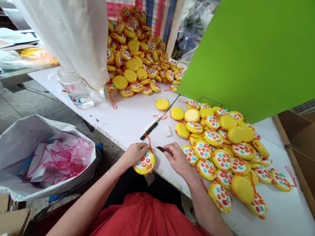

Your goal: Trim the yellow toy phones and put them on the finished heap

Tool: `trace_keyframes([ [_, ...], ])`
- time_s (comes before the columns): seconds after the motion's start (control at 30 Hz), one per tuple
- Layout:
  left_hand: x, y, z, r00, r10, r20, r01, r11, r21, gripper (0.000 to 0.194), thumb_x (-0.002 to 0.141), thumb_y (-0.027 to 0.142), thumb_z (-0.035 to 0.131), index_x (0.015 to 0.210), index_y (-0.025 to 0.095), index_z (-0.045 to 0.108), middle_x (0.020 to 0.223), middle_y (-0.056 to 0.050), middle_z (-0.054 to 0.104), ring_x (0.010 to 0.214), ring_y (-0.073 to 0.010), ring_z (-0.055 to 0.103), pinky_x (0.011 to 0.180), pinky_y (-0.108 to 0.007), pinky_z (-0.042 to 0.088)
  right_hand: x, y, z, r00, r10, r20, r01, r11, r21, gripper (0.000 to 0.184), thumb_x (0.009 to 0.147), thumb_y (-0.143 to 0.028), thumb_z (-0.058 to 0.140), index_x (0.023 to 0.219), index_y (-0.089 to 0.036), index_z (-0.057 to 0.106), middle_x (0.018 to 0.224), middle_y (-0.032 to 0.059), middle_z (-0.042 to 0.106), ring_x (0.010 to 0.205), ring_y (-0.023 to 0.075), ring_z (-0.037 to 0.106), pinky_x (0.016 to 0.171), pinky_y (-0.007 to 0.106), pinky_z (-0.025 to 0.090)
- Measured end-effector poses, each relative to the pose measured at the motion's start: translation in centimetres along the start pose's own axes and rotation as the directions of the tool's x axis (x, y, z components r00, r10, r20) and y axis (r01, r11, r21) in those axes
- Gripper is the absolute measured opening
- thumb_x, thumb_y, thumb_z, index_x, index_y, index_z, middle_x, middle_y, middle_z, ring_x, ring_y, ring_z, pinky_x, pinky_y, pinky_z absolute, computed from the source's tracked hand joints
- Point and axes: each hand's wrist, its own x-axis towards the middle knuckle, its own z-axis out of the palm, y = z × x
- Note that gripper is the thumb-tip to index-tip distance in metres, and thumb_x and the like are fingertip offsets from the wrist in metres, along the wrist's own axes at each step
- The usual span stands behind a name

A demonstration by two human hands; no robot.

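My left hand is closed on a yellow duck-faced toy with coloured dots on its white top, held at the table's front edge. An orange-red cord loop rises from the toy beside my fingers. Just to the right, my right hand pinches a small dark flat blade, its tip pointing toward the toy but apart from it. To the right of that hand spreads a heap of the same toys, some dotted side up, others plain yellow side up. One toy lies alone behind my hands.
A larger toy pile stands at the back by a hanging plastic sheet. Nearby are a glass jar, a black-and-white marker-like stick and a green board. A white bag holds pink cords; cardboard boxes stand right.
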Motion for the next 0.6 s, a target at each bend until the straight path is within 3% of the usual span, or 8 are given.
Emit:
trace_keyframes([
  [0.13,1.9,1.1,0.0,0.988,0.11,0.107,-0.131,0.969,0.21,0.034,0.085,0.042,0.048,0.085,0.017,0.071,0.072,-0.004,0.068,0.064,-0.0159,0.058,0.06,-0.024,0.039,-1.4,-0.8,-1.3,0.994,-0.111,0.007,0.111,0.993,-0.028,0.015,0.094,-0.02,0.048,0.097,-0.022,0.062,0.09,0.0042,0.06,0.087,0.0194,0.058,0.077,0.033,0.048],
  [0.27,3.4,1.8,0.4,0.97,0.097,0.221,-0.163,0.939,0.302,0.031,0.083,0.041,0.051,0.083,0.019,0.074,0.072,-0.004,0.07,0.065,-0.0163,0.059,0.06,-0.024,0.039,-2.4,-0.3,-0.9,0.987,-0.163,-0.003,0.162,0.983,-0.091,0.027,0.094,-0.013,0.04,0.106,-0.024,0.062,0.095,0.0062,0.062,0.091,0.0209,0.058,0.081,0.035,0.048],
  [0.6,3.5,2.3,0.6,0.976,0.042,0.214,-0.118,0.926,0.359,0.028,0.081,0.037,0.054,0.085,0.021,0.076,0.079,-0.005,0.074,0.071,-0.0176,0.063,0.062,-0.023,0.04,-3.3,1.0,2.0,0.966,-0.249,-0.069,0.214,0.92,-0.327,0.037,0.092,-0.007,0.037,0.11,-0.023,0.066,0.096,0.0077,0.063,0.084,0.0215,0.054,0.077,0.036,0.042],
])
